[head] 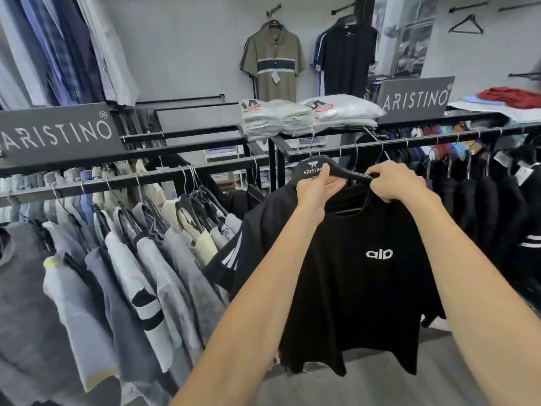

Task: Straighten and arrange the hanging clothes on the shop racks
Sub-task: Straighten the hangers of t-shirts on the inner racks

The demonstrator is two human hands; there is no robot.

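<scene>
A black T-shirt (363, 288) with a small white logo on the chest hangs in front of me on a black hanger (311, 167) marked ARISTINO. My left hand (317, 190) grips the hanger and the shirt's collar at the left shoulder, thumb up on the hanger. My right hand (395, 181) curls round the hanger's right arm and the cloth over it. The hanger's metal hook reaches up toward the black rail (409, 142) of the right rack, where more dark garments (483, 200) hang.
The left rack (146, 177) holds several grey, blue and cream shirts. Folded packed shirts (292, 115) lie on the rack tops between two ARISTINO signs. A striped polo (273, 63) and a dark polo (347, 57) hang on the back wall. Red folded cloth (509, 96) lies at far right.
</scene>
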